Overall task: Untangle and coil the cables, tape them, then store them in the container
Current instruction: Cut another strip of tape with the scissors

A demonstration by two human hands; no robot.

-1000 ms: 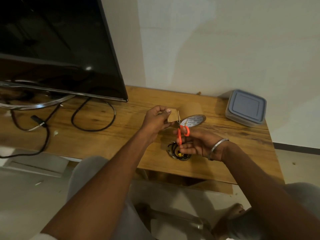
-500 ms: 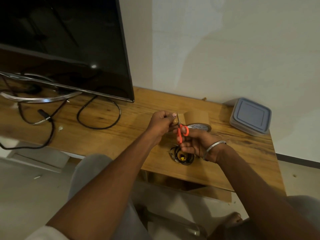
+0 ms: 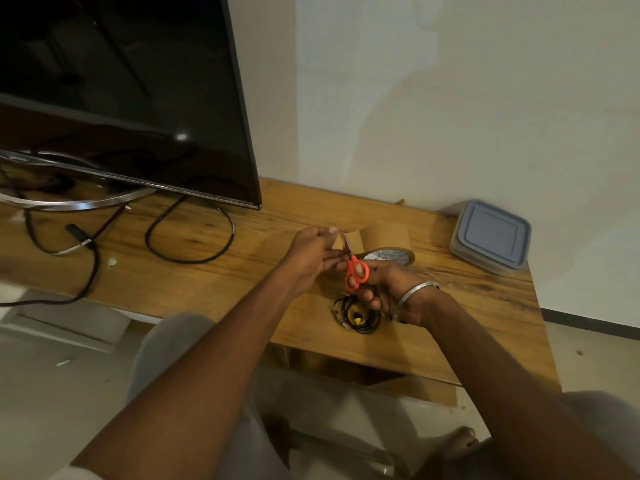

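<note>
Coiled black cable bundle with a yellow plug (image 3: 356, 315) lies flat on the wooden table (image 3: 249, 271), near its front edge, partly under the right hand. Brown packing-tape strip (image 3: 381, 233) is pulled out from the tape roll (image 3: 391, 256), which sits at 12 o'clock from the coil, printed core facing up. Left hand (image 3: 311, 258), fingers pinched shut on the free end of the strip, at 11 o'clock from the coil. Right hand (image 3: 384, 289), fingers through the loops of the orange-handled scissors (image 3: 355, 270), gripping them; blades point up at 12 o'clock and meet the tape strip just beside the left fingertips. Can't tell if the blades are parted or closed. Silver metal bangle (image 3: 414, 294) on the right wrist. Both hands are above the table, almost touching each other.

Grey-blue square plastic container with lid on (image 3: 490, 235) at 2 o'clock from the coil, well apart, at the table's back right corner by the white wall (image 3: 450, 98). Black flat-screen TV (image 3: 121, 81) on a chrome curved stand (image 3: 69, 202) at 10 o'clock, far left. Loose black cable loop (image 3: 190, 237) lies on the table under the TV's edge, at 9–10 o'clock from the hands.
</note>
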